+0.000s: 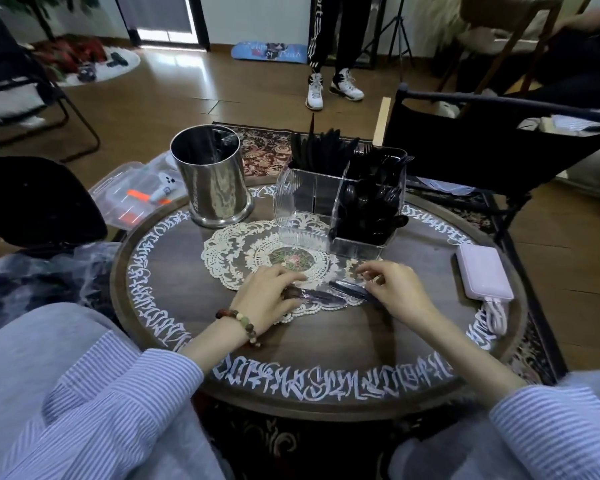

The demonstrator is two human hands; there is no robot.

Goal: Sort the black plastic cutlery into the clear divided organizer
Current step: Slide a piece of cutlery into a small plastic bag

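Observation:
The clear divided organizer [293,202] stands at the back of the round table. Its right compartment is packed with black spoons [371,206]; black forks or knives [317,148] stand upright in a rear compartment. Two wrapped black cutlery pieces lie on the lace doily [229,254]. My left hand [269,299] rests curled over the left wrapped piece [321,295]. My right hand [392,289] pinches the clear wrapper of the right wrapped piece [349,288]. Which kind of cutlery each wrapper holds is unclear.
A steel cylinder canister [215,181] stands at the back left. A pink power bank [484,271] with its cable lies at the table's right edge. A black chair [482,143] sits behind the table. A person stands on the floor beyond.

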